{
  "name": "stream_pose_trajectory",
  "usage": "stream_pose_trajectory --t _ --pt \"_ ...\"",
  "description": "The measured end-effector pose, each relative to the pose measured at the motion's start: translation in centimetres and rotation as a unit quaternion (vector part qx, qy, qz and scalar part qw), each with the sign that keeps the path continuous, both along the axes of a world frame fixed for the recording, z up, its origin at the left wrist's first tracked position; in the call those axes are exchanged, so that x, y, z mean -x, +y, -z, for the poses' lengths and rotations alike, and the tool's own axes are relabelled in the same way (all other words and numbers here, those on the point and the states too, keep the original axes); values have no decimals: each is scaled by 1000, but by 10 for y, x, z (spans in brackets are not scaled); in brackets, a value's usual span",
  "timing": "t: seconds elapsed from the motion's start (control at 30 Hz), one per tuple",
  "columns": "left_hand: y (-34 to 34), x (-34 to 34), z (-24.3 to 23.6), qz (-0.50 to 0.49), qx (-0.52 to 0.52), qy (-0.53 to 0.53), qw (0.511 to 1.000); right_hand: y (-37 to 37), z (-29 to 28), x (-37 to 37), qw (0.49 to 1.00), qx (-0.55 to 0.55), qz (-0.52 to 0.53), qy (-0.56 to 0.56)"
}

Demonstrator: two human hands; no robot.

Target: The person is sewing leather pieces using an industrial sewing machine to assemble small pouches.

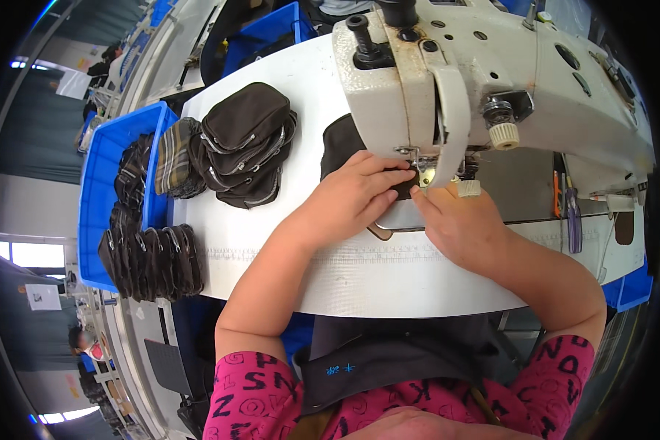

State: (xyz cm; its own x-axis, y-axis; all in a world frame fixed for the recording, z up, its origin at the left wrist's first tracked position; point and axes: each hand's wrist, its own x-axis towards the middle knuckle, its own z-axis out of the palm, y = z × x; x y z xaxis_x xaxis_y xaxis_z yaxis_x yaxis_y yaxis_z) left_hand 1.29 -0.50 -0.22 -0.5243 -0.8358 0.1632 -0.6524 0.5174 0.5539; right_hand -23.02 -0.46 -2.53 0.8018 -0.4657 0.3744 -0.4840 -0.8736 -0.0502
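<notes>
Pink lettered cloth sleeves (253, 392) sit behind the bare left hand (353, 196) and right hand (463, 229), pressing dark brown fabric (405, 191) between their fingertips, pinch impossible to tell, so slipping could catch fingers under the white metal sewing machine (385, 99) beyond.

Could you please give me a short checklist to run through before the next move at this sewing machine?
1. Left hand on the dark fabric: ok, fingers extended over it.
2. Right hand close by the sewing area: ok, though some of its fingers are hidden.
3. Fingertips safely away from the needle: cannot tell, the needle point is not clear.
4. Stacked dark pouches apart from both hands: ok, they lie to the left.
5. Purple-handled screwdriver apart from the right hand: ok, it lies further right.
</notes>
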Motion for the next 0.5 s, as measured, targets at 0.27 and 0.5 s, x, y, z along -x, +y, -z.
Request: stream_pose_trajectory --t 0.27,0.5 --pt "-11 1 -3 -24 -17 -30 999 -2 3 4 999 -38 26 26" --pt "-19 -1 13 -88 -73 46 992 -22 7 5 997 -45 55 -17"
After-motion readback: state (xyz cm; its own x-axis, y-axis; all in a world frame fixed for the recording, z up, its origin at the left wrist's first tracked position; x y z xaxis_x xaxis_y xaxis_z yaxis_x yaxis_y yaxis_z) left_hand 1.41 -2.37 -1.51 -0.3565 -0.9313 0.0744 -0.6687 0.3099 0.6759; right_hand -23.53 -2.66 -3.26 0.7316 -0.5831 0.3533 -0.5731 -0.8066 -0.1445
